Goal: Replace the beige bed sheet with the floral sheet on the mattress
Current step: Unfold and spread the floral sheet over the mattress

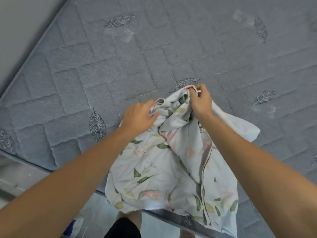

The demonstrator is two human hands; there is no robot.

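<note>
- The bare grey quilted mattress (120, 62) fills the view, cut off at the top and right.
- The floral sheet (164, 162) lies bunched at its near edge, its lower part hanging over.
- The left hand (139, 115) grips a fold; its fingertips are hidden.
- The right hand (200, 98) pinches the sheet's hem.

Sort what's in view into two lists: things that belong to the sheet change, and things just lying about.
Belongs to the job:
- floral sheet, bunched at the near edge of the bed
- bare grey mattress
- left hand and right hand, both gripping the sheet's upper edge

Just lying about:
- blue and white object on the floor, too cut off to identify
</note>
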